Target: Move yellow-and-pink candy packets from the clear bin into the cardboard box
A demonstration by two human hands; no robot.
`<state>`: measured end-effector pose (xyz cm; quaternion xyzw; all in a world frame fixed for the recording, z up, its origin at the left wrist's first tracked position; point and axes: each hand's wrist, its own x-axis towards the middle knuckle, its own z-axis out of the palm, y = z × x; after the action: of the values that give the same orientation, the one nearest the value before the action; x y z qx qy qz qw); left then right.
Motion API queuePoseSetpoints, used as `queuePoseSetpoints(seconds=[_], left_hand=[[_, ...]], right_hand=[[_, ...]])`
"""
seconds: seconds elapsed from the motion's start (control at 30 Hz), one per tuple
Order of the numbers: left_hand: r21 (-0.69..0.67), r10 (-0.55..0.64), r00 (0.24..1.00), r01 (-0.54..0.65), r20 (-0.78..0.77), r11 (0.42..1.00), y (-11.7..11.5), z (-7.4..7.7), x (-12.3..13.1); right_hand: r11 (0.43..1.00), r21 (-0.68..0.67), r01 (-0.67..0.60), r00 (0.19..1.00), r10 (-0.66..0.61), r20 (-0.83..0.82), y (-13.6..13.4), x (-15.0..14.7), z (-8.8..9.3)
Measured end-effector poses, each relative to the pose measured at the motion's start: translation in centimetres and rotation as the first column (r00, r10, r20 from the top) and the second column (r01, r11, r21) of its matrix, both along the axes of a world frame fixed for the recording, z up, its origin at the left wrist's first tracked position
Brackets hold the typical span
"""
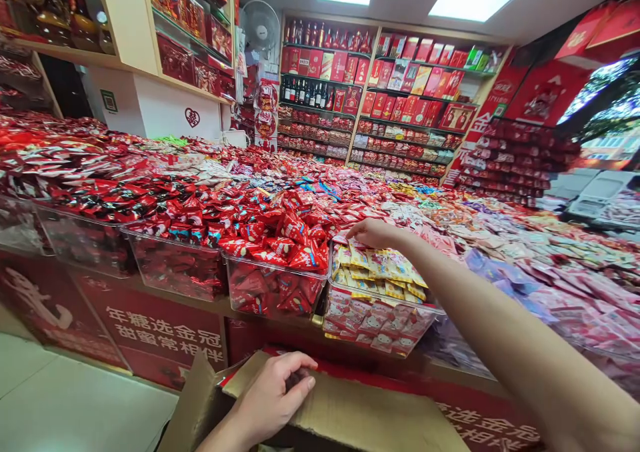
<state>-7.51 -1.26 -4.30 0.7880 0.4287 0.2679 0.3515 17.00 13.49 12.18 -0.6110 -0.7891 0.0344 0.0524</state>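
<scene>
The left hand [273, 389] is at the open cardboard carton [370, 405], over its flap, fingers and thumb partly curled with a gap between them; whether it pinches the flap cannot be told. The right hand [373, 232] is at the rear of the clear bin [381, 295], fingers bent down at the far edge of the yellow packets [373, 265]; whether anything is gripped cannot be determined. The yellow packets lie in overlapping rows at the top of this bin, which stands at the front of the table [165, 325], just beside a bin heaped with red packets [300, 255].

Judgement on method: level the packets with light fingertip pressure, keeping the rows flat and below spilling height. Contact should stay clear of the red heap, which looks liable to slide across the rim. The left hand should steady the carton without creasing its flap.
</scene>
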Motion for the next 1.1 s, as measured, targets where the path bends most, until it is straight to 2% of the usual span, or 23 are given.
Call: queuePoseSetpoints(seconds=[0.1,0.23,0.37,0.57,0.8,1.0,1.1], left_hand=[[0.017,0.007,1.000,-0.007,-0.025,1.000,-0.1,-0.1,0.1],[0.031,0.015,0.999,-0.014,-0.033,0.999,-0.1,0.0,0.1],[0.044,0.021,0.999,-0.019,-0.039,0.999,-0.1,-0.1,0.0],[0.046,0.017,1.000,-0.016,-0.022,0.999,-0.1,0.0,0.1],[0.037,0.007,1.000,-0.007,-0.004,0.999,0.0,0.3,0.2],[0.044,-0.017,1.000,0.017,-0.007,0.999,0.1,0.2,0.3],[0.063,-0.036,0.999,0.038,-0.023,0.997,0.4,0.3,0.3]], right_hand=[[0.998,0.061,0.002,0.999,0.001,-0.048,0.6,0.1,-0.2],[0.998,0.014,-0.065,0.996,0.065,-0.065,0.7,-1.2,-0.7],[0.999,-0.009,-0.053,0.997,0.053,-0.061,0.5,-1.7,-0.6],[0.997,0.056,0.047,0.999,-0.046,-0.026,0.5,1.0,0.3],[0.998,0.039,0.057,0.998,-0.058,0.019,-1.0,2.8,-0.6],[0.990,0.139,0.017,1.000,-0.017,-0.003,-2.1,2.3,-0.5],[0.944,0.330,0.015,0.988,0.038,-0.153,-6.1,1.2,0.2]])
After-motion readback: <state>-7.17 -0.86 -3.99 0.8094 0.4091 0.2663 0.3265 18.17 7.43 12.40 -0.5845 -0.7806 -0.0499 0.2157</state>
